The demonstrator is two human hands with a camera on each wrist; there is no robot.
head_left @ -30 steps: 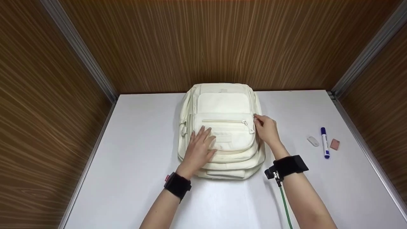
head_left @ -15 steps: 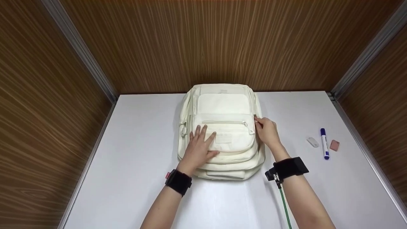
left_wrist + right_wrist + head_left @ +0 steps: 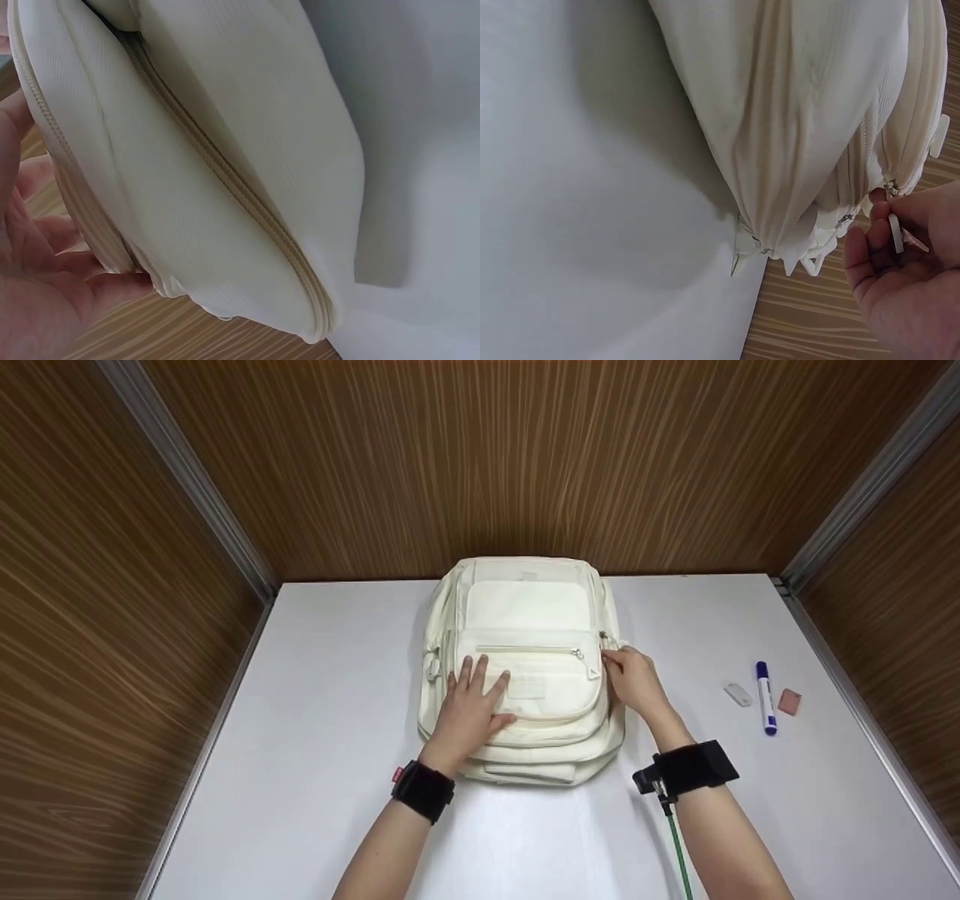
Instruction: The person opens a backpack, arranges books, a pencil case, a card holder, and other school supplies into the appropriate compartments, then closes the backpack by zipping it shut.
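A cream backpack (image 3: 525,607) lies flat on the white table (image 3: 315,750), front pockets up. My left hand (image 3: 471,706) rests flat on the front pocket with fingers spread; the left wrist view shows the palm (image 3: 45,300) against the bag's fabric (image 3: 225,150). My right hand (image 3: 632,679) is at the bag's right side, where its fingertips pinch a white zipper pull (image 3: 895,233) beside the zip seam of the backpack (image 3: 795,120).
To the right on the table lie a small white cap (image 3: 738,694), a blue-capped marker (image 3: 766,697) and a pink eraser (image 3: 790,701). Wooden walls enclose the table on three sides. A green cable (image 3: 677,847) trails from my right wristband.
My right hand has drawn slightly back towards me along the bag's right side, still at the zipper. My left hand stays pressed on the front pocket.
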